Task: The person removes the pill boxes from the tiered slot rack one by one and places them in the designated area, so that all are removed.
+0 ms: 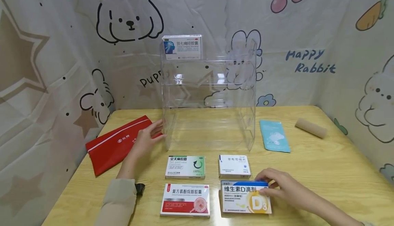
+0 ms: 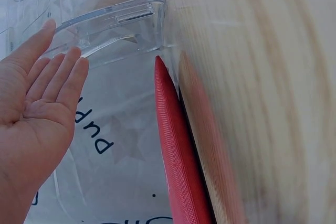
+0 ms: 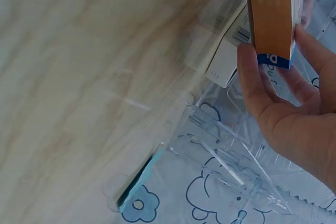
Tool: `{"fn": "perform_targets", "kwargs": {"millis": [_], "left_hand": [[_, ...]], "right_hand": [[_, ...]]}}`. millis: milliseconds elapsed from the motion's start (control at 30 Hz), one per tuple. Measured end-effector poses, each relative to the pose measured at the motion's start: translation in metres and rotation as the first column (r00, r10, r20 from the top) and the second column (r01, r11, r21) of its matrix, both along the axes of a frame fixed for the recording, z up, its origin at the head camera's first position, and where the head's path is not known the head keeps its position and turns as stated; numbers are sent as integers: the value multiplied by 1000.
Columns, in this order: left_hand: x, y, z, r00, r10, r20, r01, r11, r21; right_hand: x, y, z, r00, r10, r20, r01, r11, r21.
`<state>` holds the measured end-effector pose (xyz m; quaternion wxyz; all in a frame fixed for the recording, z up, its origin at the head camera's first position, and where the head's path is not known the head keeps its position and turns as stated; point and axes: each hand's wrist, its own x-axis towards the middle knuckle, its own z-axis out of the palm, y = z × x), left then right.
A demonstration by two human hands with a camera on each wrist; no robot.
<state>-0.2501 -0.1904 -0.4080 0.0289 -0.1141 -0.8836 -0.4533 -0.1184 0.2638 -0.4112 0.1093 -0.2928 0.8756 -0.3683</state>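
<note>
My right hand [image 1: 289,189] pinches the vitamin D drops box [image 1: 243,203] by its right end, at the front right of the boxes. In the right wrist view the box's orange side [image 3: 270,11] shows between thumb and fingers. My left hand [image 1: 147,143], fingers fairly straight, is at the left side of a clear tiered display rack [image 1: 209,144]; its fingertips appear to touch the rack's edge. A white-and-green capsule box [image 1: 184,167], a smaller white tablet box [image 1: 234,166] and a red-and-white capsule box [image 1: 184,200] lie in front of the rack. Another capsule box [image 1: 183,47] stands on the rack's top tier, at left.
Beneath and beside my left forearm lies a red zip pouch [image 1: 117,147]. A turquoise packet [image 1: 275,136] and a brown cardboard tube [image 1: 311,128] lie on the wooden table [image 1: 332,164] to the rack's right. Patterned curtain [image 1: 197,10] hangs behind and at both sides.
</note>
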Motion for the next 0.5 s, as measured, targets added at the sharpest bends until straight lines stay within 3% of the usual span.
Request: {"fn": "perform_targets", "kwargs": {"millis": [267,500], "left_hand": [[1,-1,-3,1000,-13,-3,13,1000,-4],[3,0,-1,1000,-4,3,4,1000,-8]], "right_hand": [[-8,-1,-7,994,39,102,-39,999,-4],[-11,-2,-10,995,36,97,-38,999,20]]}}
